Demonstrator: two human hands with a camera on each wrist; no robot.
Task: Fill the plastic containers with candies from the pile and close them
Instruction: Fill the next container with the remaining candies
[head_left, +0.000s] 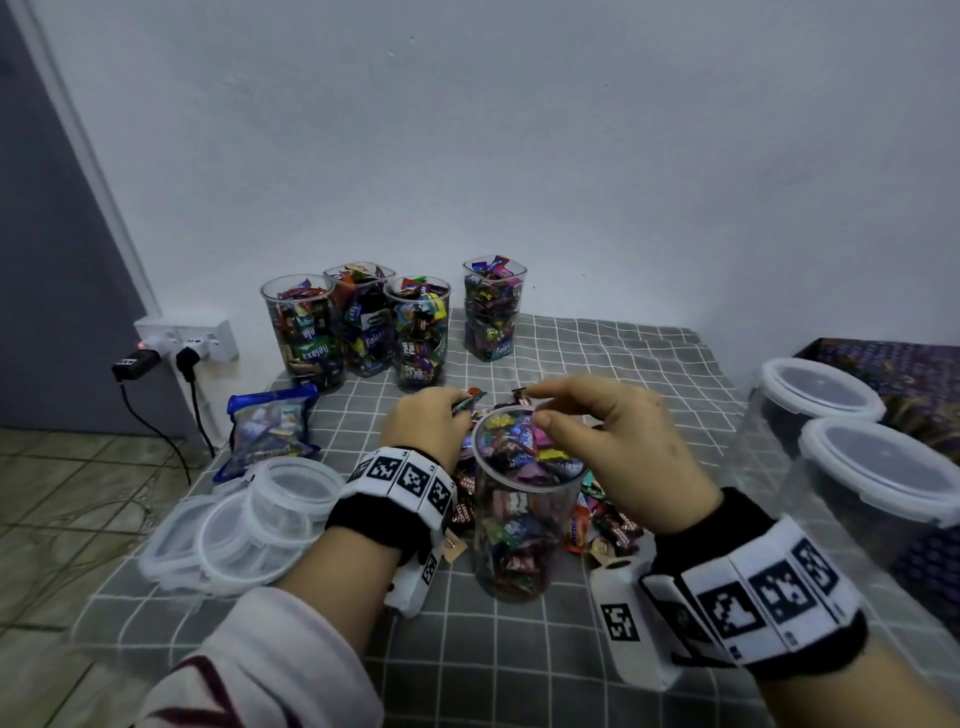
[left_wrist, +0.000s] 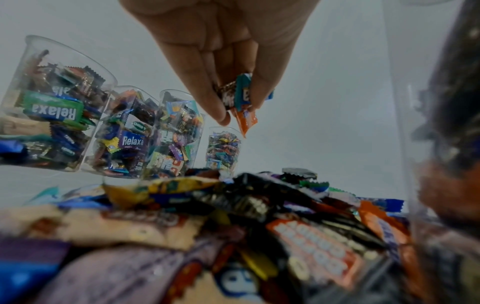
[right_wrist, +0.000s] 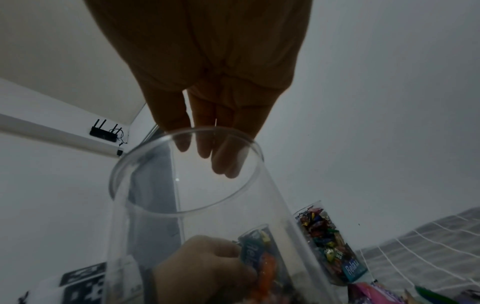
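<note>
Left hand (left_wrist: 228, 67) pinching a few crinkly foil-wrapped candies (left_wrist: 242, 98) above the pile (left_wrist: 233, 216), just left of the clear round container (head_left: 519, 499) at near centre. Right hand (head_left: 613, 441) over its rim, fingers loosely extended, seemingly holding nothing. Slick wrappers could slip from the pinch; a knock could topple the tall, light plastic.

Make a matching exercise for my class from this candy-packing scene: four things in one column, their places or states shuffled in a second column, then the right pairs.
Things
1. left hand
2. right hand
3. stack of lids
4. four filled containers

Places or states
A. lie at the table's left edge
B. stand by the wall, no lids on
C. pinches a few candies
D. hovers with nothing in it over the open container

Pairs: 1-C, 2-D, 3-A, 4-B
</note>
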